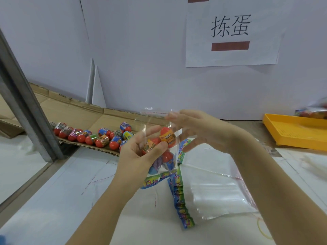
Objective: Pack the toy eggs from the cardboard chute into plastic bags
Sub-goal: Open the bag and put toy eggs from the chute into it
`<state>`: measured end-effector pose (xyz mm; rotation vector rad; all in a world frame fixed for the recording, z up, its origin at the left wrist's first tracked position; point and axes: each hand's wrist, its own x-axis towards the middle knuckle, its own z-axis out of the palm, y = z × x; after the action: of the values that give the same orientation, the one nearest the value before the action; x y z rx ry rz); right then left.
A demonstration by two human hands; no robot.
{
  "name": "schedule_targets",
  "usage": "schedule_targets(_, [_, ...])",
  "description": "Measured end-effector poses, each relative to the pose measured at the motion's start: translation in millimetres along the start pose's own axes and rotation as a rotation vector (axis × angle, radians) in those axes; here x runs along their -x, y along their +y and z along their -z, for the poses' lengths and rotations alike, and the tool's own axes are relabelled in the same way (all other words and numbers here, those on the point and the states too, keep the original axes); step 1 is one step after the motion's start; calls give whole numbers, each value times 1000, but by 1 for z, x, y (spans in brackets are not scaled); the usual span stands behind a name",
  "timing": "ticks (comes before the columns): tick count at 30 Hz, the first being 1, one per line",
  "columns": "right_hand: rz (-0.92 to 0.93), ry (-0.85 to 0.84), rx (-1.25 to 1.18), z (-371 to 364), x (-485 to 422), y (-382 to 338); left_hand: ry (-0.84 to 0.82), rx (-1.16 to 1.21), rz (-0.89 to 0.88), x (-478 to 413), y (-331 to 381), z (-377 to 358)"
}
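Clear plastic bag [159,124] held above the surface [53,200], filling under way: the left hand [139,156] curls its fingers round the lower half, several red-capped toy eggs [167,135] inside. The right hand [200,128] hovers at the mouth, fingers straight, apart, empty. Next, likely another egg from the cardboard chute [106,119], just left.

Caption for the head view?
Left hand holds a clear bag with toy eggs, right hand at its top, cardboard chute behind.

At centre left, eggs [99,137] lie on the chute [113,119]. My bag [155,119], frame centre, has eggs in it. Lower right, spare bags [217,195] lie on the tabletop [53,200]; a tray [297,133] sits far right.
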<state>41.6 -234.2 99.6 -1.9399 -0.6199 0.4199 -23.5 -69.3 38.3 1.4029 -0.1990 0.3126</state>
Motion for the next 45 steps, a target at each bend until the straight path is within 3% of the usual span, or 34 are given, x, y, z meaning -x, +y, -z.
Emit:
schedule_targets(6, [146, 193, 7, -6, -9, 6, 18, -58, -2, 0, -3, 3])
schedule_targets(15, [254, 267, -42, -22, -17, 9, 86, 23, 146, -4, -6, 4])
schedule_targets(22, [142, 129, -96, -21, -17, 13, 173, -21, 138, -8, -9, 11])
schedule_targets(35, [137, 308, -292, -20, -19, 17, 216, 74, 159, -9, -10, 12])
schedule_targets(45, [91, 242, -277, -21, -20, 21, 207, 89, 124, -10, -12, 14])
